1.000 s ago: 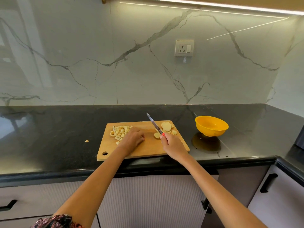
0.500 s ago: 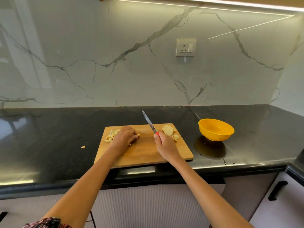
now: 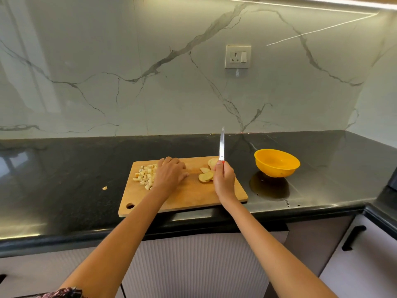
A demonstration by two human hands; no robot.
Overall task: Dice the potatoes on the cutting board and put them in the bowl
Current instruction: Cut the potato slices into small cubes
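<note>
A wooden cutting board [image 3: 193, 196] lies on the black counter. A pile of diced potato [image 3: 146, 174] sits on its left part. My left hand [image 3: 170, 175] rests flat on the board beside the pile, fingers relaxed. Several potato slices [image 3: 206, 176] lie on the board's right part. My right hand [image 3: 224, 179] grips a knife [image 3: 221, 145] by its red handle, blade pointing up and away above the slices. The yellow bowl [image 3: 277, 163] stands to the right of the board, and I see nothing in it.
One stray potato bit [image 3: 104, 187] lies on the counter left of the board. A wall socket [image 3: 238, 56] is on the marble backsplash. The counter's front edge [image 3: 193, 231] runs below the board, with cabinet fronts and a black handle [image 3: 352, 237] at lower right.
The knife blade swung from leaning left to pointing nearly straight up. My left hand shifted right, uncovering the diced pile. My right hand now sits by the slices.
</note>
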